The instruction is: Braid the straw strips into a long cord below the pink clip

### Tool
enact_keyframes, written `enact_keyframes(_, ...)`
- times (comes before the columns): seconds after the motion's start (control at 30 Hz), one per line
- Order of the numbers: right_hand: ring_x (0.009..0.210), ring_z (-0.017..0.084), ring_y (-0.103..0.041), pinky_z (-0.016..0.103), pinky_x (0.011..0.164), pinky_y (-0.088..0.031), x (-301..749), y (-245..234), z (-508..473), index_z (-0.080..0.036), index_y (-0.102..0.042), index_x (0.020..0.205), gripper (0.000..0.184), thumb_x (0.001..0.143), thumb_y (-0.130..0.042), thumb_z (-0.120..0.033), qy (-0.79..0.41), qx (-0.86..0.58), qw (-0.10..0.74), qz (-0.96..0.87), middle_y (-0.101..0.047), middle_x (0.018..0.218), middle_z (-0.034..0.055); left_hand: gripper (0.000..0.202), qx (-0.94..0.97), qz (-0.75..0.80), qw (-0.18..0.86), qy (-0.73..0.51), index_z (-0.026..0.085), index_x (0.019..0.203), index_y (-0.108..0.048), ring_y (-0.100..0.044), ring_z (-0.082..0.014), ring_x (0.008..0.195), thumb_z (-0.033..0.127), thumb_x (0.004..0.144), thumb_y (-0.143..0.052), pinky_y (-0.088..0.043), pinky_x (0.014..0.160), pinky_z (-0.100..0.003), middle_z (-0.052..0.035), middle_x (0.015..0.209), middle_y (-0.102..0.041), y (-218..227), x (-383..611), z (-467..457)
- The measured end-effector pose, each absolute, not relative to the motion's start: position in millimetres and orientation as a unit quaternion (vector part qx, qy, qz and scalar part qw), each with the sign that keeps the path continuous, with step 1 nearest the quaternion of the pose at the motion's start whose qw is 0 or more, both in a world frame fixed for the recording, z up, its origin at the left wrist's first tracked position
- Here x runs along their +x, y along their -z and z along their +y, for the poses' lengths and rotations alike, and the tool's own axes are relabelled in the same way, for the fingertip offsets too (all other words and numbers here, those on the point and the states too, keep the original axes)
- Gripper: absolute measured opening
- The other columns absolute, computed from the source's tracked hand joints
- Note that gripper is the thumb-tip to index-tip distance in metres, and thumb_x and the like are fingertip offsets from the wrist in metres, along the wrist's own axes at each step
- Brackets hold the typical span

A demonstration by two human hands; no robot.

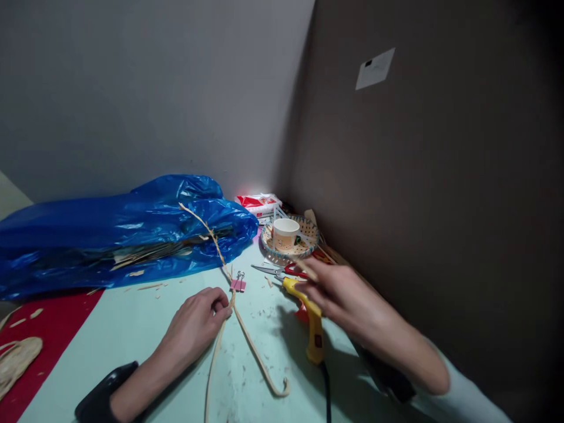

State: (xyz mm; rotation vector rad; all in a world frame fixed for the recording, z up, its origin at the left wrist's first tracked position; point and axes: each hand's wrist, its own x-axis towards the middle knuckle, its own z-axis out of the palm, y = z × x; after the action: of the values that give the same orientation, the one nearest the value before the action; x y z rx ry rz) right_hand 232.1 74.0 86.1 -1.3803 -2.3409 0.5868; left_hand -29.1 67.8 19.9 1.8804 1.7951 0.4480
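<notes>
Straw-coloured fibre cord (pixel 233 302) lies along the tabletop (pixel 141 320); its twisted upper length overlaps a blue plastic bag (pixel 110 214) in view, and two loose strands (pixel 258 353) splay below a pink binder clip (pixel 238 285). Left hand (pixel 198 320): fingers pinched on the cord just below the clip. Right hand (pixel 350 294): blurred, above a yellow glue gun (pixel 314 329) and near scissors (pixel 278 271); cannot tell whether its fingers grip anything. Handling estimate: light, springy, moderately stiff, probably dry and not slippery; may fray if bent sharply. Best hold: beside the clip, where the strands meet.
</notes>
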Motion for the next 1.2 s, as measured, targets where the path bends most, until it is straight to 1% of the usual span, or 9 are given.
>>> enact_keyframes(0.17,0.073,0.02,-0.06,0.029,0.061,-0.037,174,-42,68,-0.015,-0.053,0.101,0.011,0.094,-0.044,-0.016,-0.168,-0.481,0.065,-0.858,-0.065,0.084,0.0076,0.015,0.688,0.666,0.246,-0.152,0.023,0.074,-0.056,-0.057,-0.0224,0.067,0.031,0.084,-0.048,-0.034,0.061,-0.03,-0.0008,0.068,-0.062,-12,-29,73)
enact_keyframes(0.3,0.085,0.025,-0.061,0.035,0.071,-0.044,163,-15,75,-0.012,-0.052,0.112,0.022,0.093,-0.043,-0.01,-0.091,-0.483,0.057,-0.869,-0.064,0.097,0.013,0.012,0.686,0.66,0.26,-0.163,0.023,0.075,-0.054,-0.056,-0.0219,0.067,0.03,0.083,-0.05,-0.032,0.063,-0.03,0.0005,0.067,-0.061,-14,-31,74)
enact_keyframes(0.43,0.097,0.031,-0.054,0.045,0.084,-0.043,159,-21,74,-0.01,-0.056,0.107,0.021,0.09,-0.045,-0.008,-0.009,-0.483,0.071,-0.873,-0.059,0.105,0.017,0.02,0.668,0.646,0.318,-0.189,0.023,0.067,-0.05,-0.05,-0.0195,0.061,0.033,0.084,-0.05,-0.031,0.061,-0.029,0.0038,0.06,-0.052,-17,-35,76)
enact_keyframes(0.57,0.079,0.023,-0.057,0.034,0.066,-0.043,144,-31,65,-0.017,-0.057,0.095,0.016,0.097,-0.041,-0.018,-0.119,-0.47,0.093,-0.87,-0.06,0.093,0.0081,0.018,0.638,0.612,0.412,-0.221,0.022,0.069,-0.052,-0.046,-0.0159,0.059,0.035,0.082,-0.053,-0.032,0.058,-0.026,0.0063,0.059,-0.046,-10,-42,80)
enact_keyframes(0.63,0.073,0.021,-0.057,0.032,0.06,-0.039,135,-30,65,-0.016,-0.057,0.094,0.014,0.097,-0.047,-0.025,-0.17,-0.468,0.077,-0.864,-0.061,0.092,0.0076,0.016,0.622,0.591,0.457,-0.234,0.02,0.072,-0.053,-0.044,-0.0145,0.058,0.034,0.081,-0.054,-0.033,0.057,-0.025,0.0069,0.06,-0.046,-6,-44,83)
enact_keyframes(0.87,0.087,0.02,-0.057,0.03,0.075,-0.041,135,-22,75,-0.014,-0.056,0.094,0.014,0.096,-0.042,-0.013,-0.279,-0.493,0.123,-0.815,-0.063,0.094,0.0093,0.021,0.572,0.578,0.52,-0.263,0.019,0.074,-0.054,-0.044,-0.0133,0.059,0.039,0.081,-0.059,-0.032,0.056,-0.024,0.008,0.061,-0.046,0,-43,84)
enact_keyframes(1.03,0.089,0.019,-0.055,0.027,0.073,-0.039,138,-20,82,-0.016,-0.059,0.093,0.019,0.098,-0.046,-0.03,-0.397,-0.498,0.179,-0.75,-0.062,0.088,0.0056,0.023,0.519,0.571,0.57,-0.283,0.018,0.074,-0.057,-0.045,-0.0124,0.058,0.039,0.076,-0.067,-0.031,0.055,-0.023,0.0071,0.061,-0.051,-1,-42,83)
enact_keyframes(1.1,0.082,0.018,-0.055,0.026,0.067,-0.037,135,-15,87,-0.017,-0.06,0.088,0.025,0.097,-0.048,-0.036,-0.437,-0.495,0.203,-0.724,-0.062,0.082,0.0037,0.02,0.509,0.562,0.59,-0.279,0.017,0.077,-0.059,-0.045,-0.0112,0.056,0.035,0.075,-0.067,-0.03,0.053,-0.023,0.0061,0.061,-0.054,0,-43,84)
enact_keyframes(1.2,0.07,0.014,-0.053,0.024,0.061,-0.034,131,-6,94,-0.016,-0.06,0.077,0.028,0.096,-0.049,-0.035,-0.474,-0.49,0.225,-0.696,-0.062,0.072,0.0019,0.019,0.493,0.556,0.61,-0.275,0.016,0.077,-0.062,-0.045,-0.0097,0.052,0.034,0.074,-0.067,-0.03,0.05,-0.021,0.004,0.062,-0.058,1,-43,84)
